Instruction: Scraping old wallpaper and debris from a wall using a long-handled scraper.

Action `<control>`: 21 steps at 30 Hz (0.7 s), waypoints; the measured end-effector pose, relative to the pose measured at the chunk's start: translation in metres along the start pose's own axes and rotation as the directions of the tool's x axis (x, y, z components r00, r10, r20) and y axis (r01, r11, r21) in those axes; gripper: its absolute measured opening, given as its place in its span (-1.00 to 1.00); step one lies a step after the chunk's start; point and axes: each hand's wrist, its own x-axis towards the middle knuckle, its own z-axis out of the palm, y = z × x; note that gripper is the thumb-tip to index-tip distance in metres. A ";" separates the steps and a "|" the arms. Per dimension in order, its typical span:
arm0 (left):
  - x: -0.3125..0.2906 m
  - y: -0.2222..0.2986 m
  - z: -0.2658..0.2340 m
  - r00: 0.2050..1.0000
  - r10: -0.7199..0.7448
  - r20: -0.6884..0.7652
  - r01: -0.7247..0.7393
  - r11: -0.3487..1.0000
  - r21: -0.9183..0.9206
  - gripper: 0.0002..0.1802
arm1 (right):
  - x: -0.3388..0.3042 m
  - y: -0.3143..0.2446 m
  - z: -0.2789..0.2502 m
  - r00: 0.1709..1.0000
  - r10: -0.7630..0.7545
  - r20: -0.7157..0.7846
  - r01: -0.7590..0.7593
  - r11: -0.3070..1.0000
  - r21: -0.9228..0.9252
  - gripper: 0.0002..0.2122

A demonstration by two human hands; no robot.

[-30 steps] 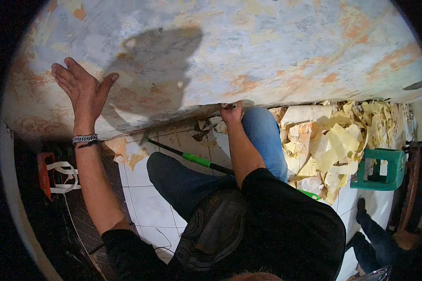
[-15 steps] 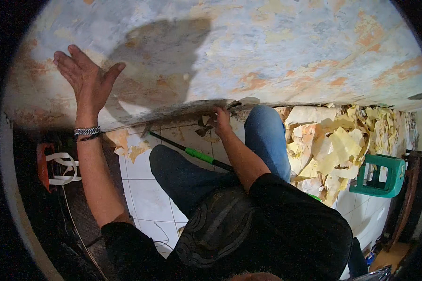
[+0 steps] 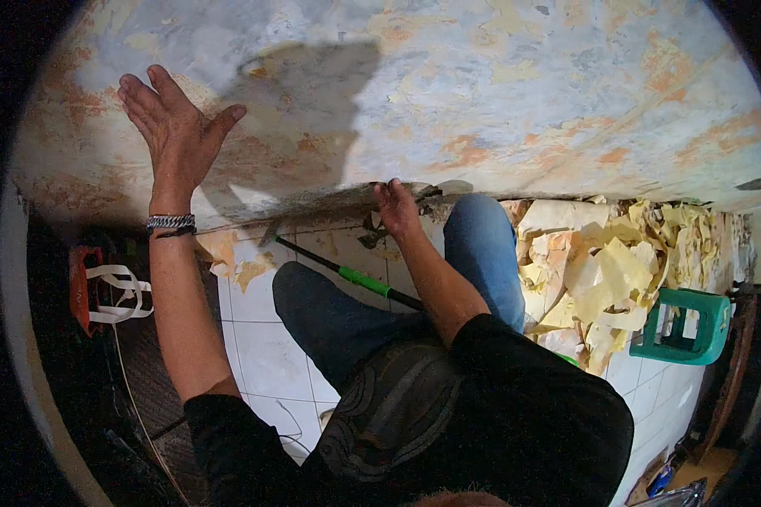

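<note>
My left hand point(image 3: 175, 135) lies against the patchy wall point(image 3: 499, 93), its fingers and thumb spread, with nothing in it. Low down at the wall's foot, my right hand point(image 3: 396, 211) has its fingers stretched toward the dark, rough strip where wall meets floor. I see nothing held in it, though part of the palm side is hidden. A black pole with a green grip point(image 3: 364, 282) slants over the floor between my knees. Its far end, with what looks like a flat blade, is close to the wall. Dark peeled scraps point(image 3: 370, 241) lie just left of my right hand.
A heap of torn yellowish wall peelings point(image 3: 609, 270) covers the floor at the right. Beside it stands a green plastic stool point(image 3: 685, 325). At the left are an orange bag with white handles point(image 3: 84, 291) and a cable. White tiles point(image 3: 271, 355) show below my legs.
My left hand has slid slightly up and right on the wall. My right hand has risen a little toward the wall's foot, and its fingers have straightened.
</note>
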 end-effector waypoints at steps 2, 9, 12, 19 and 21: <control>-0.002 -0.003 0.001 0.999 -0.014 0.028 0.014 1.000 0.012 0.37 | -0.002 0.004 0.003 1.000 0.000 0.017 0.000 1.000 0.004 -0.87; -0.003 -0.004 0.003 1.000 -0.014 0.012 0.015 0.998 -0.061 0.40 | 0.004 -0.022 -0.009 0.963 0.031 -0.269 -0.039 0.999 -0.026 -0.84; -0.003 -0.006 0.000 1.000 0.011 -0.015 -0.011 1.000 -0.021 0.39 | 0.004 -0.042 -0.018 0.962 -0.040 -0.271 0.057 0.997 0.052 -0.77; -0.004 -0.005 0.004 0.999 0.028 -0.033 -0.030 0.998 -0.058 0.37 | 0.005 -0.044 -0.014 0.962 -0.068 -0.263 0.087 0.994 0.060 -0.77; -0.007 -0.005 0.003 0.999 0.023 -0.025 -0.024 0.997 -0.070 0.37 | 0.005 -0.040 -0.015 0.967 -0.073 -0.245 0.089 0.995 0.055 -0.75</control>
